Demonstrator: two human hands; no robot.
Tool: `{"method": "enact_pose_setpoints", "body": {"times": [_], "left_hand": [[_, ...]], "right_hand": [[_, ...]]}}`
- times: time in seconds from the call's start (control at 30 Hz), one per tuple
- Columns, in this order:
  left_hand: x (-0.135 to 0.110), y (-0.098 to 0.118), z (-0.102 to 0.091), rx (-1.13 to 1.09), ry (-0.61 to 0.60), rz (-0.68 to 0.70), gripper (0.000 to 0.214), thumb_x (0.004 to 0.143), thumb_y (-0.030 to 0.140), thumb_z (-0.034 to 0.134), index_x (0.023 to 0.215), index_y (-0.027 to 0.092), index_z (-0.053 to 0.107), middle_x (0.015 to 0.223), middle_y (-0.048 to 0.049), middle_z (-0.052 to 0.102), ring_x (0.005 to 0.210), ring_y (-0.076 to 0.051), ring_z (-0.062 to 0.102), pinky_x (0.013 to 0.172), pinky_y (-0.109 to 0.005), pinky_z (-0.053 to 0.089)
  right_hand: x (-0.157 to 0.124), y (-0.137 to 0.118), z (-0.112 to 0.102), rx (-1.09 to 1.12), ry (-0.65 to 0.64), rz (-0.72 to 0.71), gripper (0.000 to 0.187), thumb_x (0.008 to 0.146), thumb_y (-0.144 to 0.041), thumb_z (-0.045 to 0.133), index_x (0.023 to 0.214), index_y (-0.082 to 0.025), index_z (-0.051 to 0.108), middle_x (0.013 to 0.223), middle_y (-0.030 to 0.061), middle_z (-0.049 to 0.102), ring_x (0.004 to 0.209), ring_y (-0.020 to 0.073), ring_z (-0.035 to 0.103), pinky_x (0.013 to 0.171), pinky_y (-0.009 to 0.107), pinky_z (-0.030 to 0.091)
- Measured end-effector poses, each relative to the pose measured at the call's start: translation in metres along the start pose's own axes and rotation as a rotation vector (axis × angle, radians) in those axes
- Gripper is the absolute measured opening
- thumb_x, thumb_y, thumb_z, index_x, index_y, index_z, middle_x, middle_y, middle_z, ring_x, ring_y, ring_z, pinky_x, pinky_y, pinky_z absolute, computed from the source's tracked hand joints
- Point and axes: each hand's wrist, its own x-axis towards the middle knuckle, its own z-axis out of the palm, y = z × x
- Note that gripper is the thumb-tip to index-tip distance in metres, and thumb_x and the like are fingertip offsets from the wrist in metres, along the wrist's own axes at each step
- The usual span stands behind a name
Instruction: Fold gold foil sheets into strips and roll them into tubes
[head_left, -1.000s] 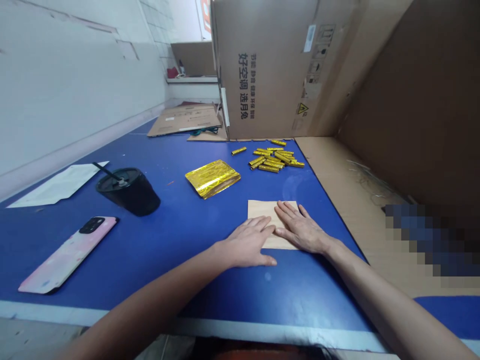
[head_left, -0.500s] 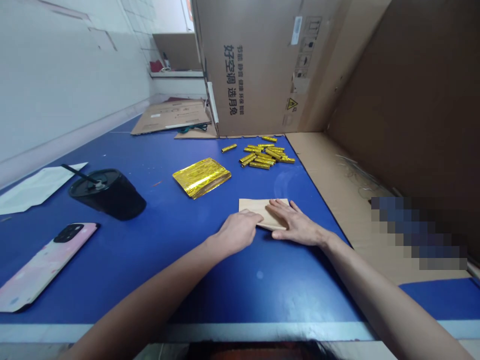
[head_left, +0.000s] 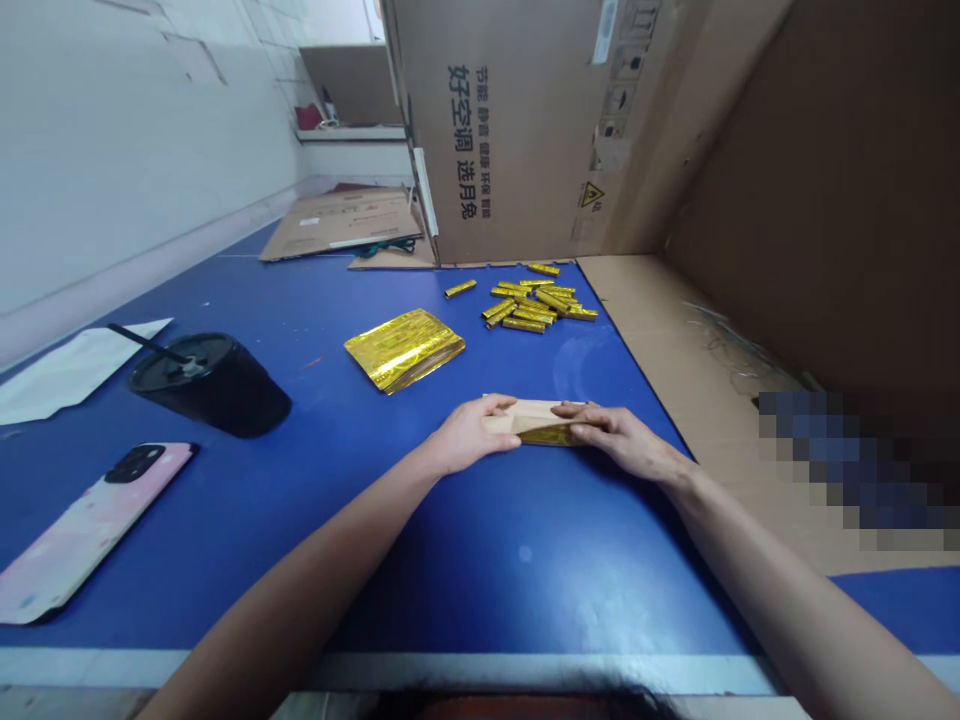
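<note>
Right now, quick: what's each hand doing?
Left hand: closed, holding the folded brown paper at its near end.
Right hand: closed, fingers gripping the same paper's other end.

Worn on the person's head, the one camera looks forward and down, close over the left hand [head_left: 474,436] and right hand [head_left: 622,440], across the blue table [head_left: 525,590] toward a cardboard carton [head_left: 510,130] at its far edge.
</note>
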Motion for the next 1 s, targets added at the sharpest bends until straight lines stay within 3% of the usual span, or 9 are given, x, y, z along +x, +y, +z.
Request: {"method": "enact_pose_setpoints", "body": {"times": [0.1,0.3,0.4,0.57,0.73,0.87,1.0], "left_hand": [[-0.004,-0.002,0.000,0.033,-0.043,0.067,0.066,0.064,0.023,0.066,0.125,0.015,0.041,0.110,-0.0067,0.058,0.101,-0.019,0.054,0.091,-0.032,0.039],[-0.005,-0.003,0.002,0.094,0.089,0.035,0.033,0.073,0.013,0.051,0.105,0.015,0.056,0.103,-0.0034,0.062,0.096,-0.017,0.056,0.088,-0.030,0.041],[-0.006,0.000,0.004,0.159,0.085,0.013,0.023,0.074,0.012,0.049,0.094,0.016,0.060,0.091,-0.0019,0.063,0.086,-0.016,0.058,0.081,-0.029,0.043],[-0.006,-0.002,0.010,0.320,0.235,0.003,0.014,0.074,0.010,0.051,0.083,0.017,0.058,0.091,-0.0027,0.058,0.087,-0.015,0.056,0.081,-0.026,0.042],[-0.006,0.002,0.013,0.446,0.258,-0.085,0.012,0.074,0.017,0.056,0.086,0.018,0.055,0.093,-0.0034,0.056,0.089,-0.017,0.056,0.081,-0.026,0.042],[-0.006,0.008,0.013,0.629,0.249,-0.215,0.040,0.074,0.032,0.059,0.111,0.021,0.048,0.099,-0.0056,0.053,0.084,-0.020,0.058,0.073,-0.029,0.043],[-0.006,0.008,0.009,0.691,0.221,-0.255,0.028,0.073,0.037,0.058,0.096,0.021,0.055,0.088,-0.0034,0.053,0.075,-0.019,0.057,0.067,-0.028,0.041]], "right_hand": [[0.001,0.002,0.002,-0.083,-0.006,-0.015,0.042,0.084,-0.045,0.042,0.111,-0.018,0.059,0.124,0.0089,0.053,0.119,0.0227,0.041,0.101,0.042,0.026],[0.000,-0.004,0.006,-0.231,0.001,-0.001,0.038,0.081,-0.042,0.049,0.111,-0.022,0.059,0.123,0.0068,0.054,0.118,0.0241,0.042,0.102,0.046,0.025],[-0.001,-0.005,0.011,-0.253,0.076,0.007,0.036,0.081,-0.039,0.048,0.109,-0.020,0.059,0.116,0.0067,0.059,0.111,0.0230,0.049,0.098,0.042,0.032],[0.001,0.005,0.020,-0.380,0.272,0.017,0.028,0.081,-0.033,0.045,0.096,-0.017,0.063,0.113,0.0105,0.059,0.103,0.0224,0.054,0.091,0.038,0.041],[0.003,0.014,0.026,-0.563,0.276,0.029,0.025,0.077,-0.030,0.050,0.094,-0.015,0.062,0.127,0.0147,0.048,0.116,0.0269,0.044,0.095,0.041,0.037],[0.004,0.016,0.026,-0.594,0.262,0.009,0.026,0.077,-0.028,0.051,0.097,-0.014,0.060,0.126,0.0157,0.048,0.114,0.0269,0.045,0.096,0.042,0.036],[0.003,0.014,0.026,-0.546,0.280,0.018,0.022,0.077,-0.028,0.051,0.092,-0.016,0.060,0.126,0.0145,0.048,0.113,0.0264,0.046,0.095,0.042,0.036]]}}
